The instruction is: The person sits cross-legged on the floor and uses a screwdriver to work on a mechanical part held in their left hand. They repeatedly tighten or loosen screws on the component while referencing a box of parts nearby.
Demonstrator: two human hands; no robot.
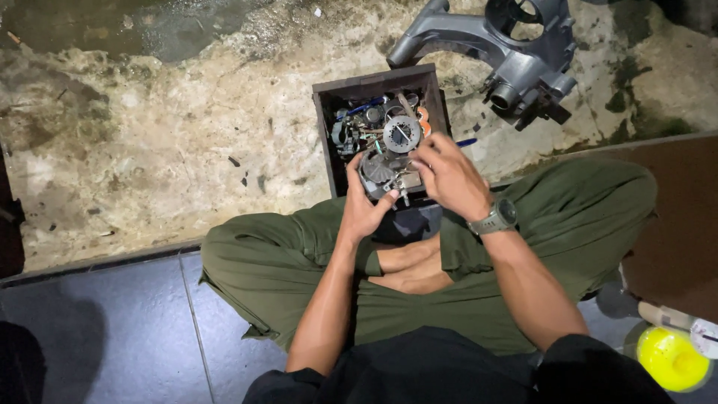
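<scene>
While the person sits cross-legged at the tile edge, the left hand [364,207] is wrapped tight round a small metal engine part [383,173], and the right hand [449,177] has fingertips pinched on its top. Work looks mid-way: the part's out over the dark parts box [378,78], itself crammed with pieces; beyond lies a grey casting [516,45].
</scene>
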